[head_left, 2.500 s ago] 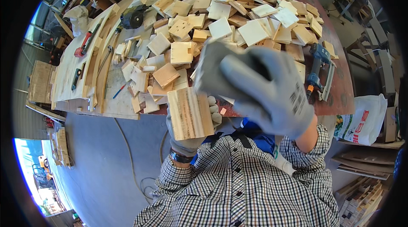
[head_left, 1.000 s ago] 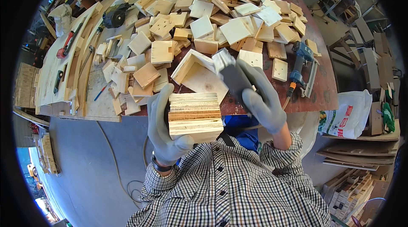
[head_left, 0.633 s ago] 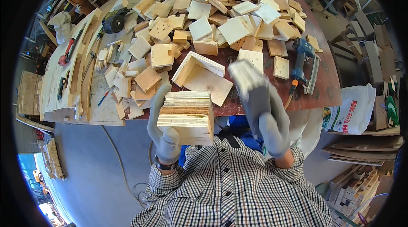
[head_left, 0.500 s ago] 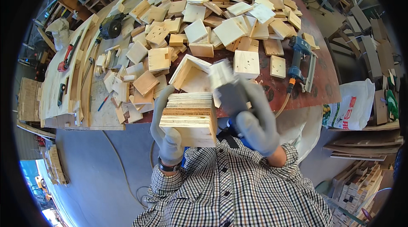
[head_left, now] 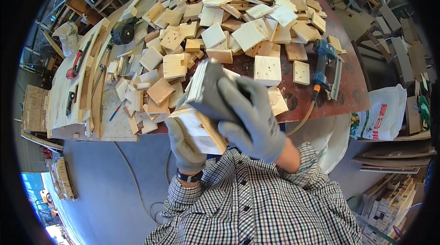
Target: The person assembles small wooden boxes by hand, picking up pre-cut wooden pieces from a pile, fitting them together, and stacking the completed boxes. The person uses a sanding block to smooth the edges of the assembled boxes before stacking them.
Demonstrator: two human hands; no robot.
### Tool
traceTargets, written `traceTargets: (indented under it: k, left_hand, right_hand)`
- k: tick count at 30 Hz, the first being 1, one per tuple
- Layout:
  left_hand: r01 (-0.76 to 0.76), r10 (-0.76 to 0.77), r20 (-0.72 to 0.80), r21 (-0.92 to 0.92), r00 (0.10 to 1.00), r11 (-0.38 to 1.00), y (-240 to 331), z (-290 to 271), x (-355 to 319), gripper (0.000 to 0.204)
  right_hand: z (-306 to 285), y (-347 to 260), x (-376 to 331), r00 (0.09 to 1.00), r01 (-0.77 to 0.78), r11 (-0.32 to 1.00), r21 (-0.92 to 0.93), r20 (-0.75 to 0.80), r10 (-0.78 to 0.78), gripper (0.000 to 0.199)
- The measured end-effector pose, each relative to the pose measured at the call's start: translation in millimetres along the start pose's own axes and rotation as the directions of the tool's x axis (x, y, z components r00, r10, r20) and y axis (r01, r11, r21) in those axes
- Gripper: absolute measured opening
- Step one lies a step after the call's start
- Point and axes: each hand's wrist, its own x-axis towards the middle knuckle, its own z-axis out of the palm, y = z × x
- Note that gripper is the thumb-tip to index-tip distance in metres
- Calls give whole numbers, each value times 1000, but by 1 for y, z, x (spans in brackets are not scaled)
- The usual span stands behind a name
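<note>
Grey knit-gloved fingers of the right hand [head_left: 251,123] clamp a grey sanding block [head_left: 211,96] flat against the pale, layered-edge plywood box [head_left: 200,128] that the left hand [head_left: 184,146] grips from below, above the table edge [head_left: 238,121], the block now lower on the box than half a second earlier.

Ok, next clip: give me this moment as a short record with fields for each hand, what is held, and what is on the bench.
left hand: grey glove, grips the wooden box from below
right hand: grey glove, presses a grey sanding pad on the box's top
bench: brown table heaped with pale square wood pieces
tools: blue power tool at right, red-handled tool at left
clothing: checked shirt
</note>
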Motion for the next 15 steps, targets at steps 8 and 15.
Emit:
traceTargets:
  k: [8,15]
  left_hand:
    - [34,-8,-99,273,995,962,8,-21,32,68]
    - [306,-305,29,-72,952,949,0,-9,24,68]
  right_hand:
    - [-6,16,-56,998,-31,935,352,57,12,67]
    - [7,19,13,958,-52,998,39,283,39,65]
